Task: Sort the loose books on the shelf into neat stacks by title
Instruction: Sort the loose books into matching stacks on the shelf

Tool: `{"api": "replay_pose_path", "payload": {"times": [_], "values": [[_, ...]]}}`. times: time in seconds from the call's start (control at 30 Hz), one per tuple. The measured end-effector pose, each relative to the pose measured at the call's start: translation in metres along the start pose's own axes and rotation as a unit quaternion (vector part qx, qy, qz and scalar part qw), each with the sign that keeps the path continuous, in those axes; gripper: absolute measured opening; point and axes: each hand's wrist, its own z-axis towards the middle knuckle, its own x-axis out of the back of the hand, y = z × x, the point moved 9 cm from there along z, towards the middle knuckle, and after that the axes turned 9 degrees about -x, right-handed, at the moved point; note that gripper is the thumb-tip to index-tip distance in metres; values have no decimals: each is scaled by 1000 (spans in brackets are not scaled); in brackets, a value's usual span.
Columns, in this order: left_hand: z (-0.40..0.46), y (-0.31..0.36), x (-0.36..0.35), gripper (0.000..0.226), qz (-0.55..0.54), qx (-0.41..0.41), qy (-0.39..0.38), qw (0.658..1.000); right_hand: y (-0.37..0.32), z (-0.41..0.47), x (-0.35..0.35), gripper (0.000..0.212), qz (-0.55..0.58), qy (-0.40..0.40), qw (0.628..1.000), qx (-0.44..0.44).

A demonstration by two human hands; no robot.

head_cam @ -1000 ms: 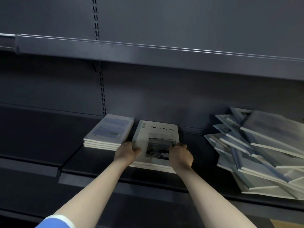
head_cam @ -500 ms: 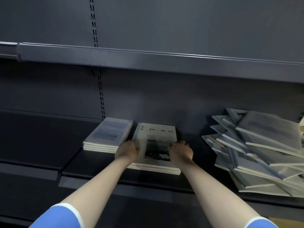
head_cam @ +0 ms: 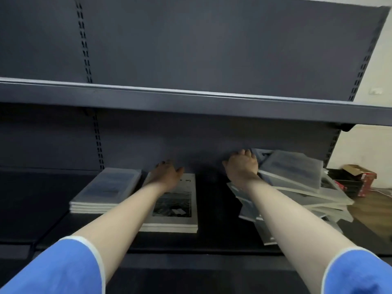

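A neat stack of pale blue-covered books (head_cam: 106, 190) lies on the dark shelf (head_cam: 212, 240). Right of it is a neat stack of white books with a black-and-white photo on the cover (head_cam: 176, 203). My left hand (head_cam: 167, 171) rests at the far end of that white stack, fingers spread. A loose, tilted heap of books (head_cam: 297, 187) fills the right of the shelf. My right hand (head_cam: 241, 164) is at the heap's left side, fingers against the topmost book (head_cam: 290, 168); the fingertips are hidden under the upper shelf's shadow.
The upper shelf's front edge (head_cam: 191, 102) overhangs the work area. A slotted upright (head_cam: 98, 145) runs down the back panel. Right of the shelving, an open cardboard box and red packaging (head_cam: 358, 179) sit on a wooden floor.
My right hand left the white stack and moved right to the loose heap. My left hand slid to the stack's far end. The camera came closer and turned right.
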Motion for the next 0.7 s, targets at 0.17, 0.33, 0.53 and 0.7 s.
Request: {"api": "replay_pose_path", "payload": {"times": [0.17, 0.33, 0.53, 0.7], "values": [[7, 58, -10, 57, -17, -40, -1, 999, 70, 9, 7, 54, -7, -1, 998, -58], [18, 110, -29, 54, -27, -71, -12, 997, 134, 15, 7, 64, 3, -2, 994, -108], [25, 166, -57, 60, -28, -80, -47, 995, 201, 12, -3, 68, 19, -24, 984, -174], [28, 196, -78, 63, -26, -84, -69, 994, 232, 7, -15, 74, 29, -36, 976, -213]]}}
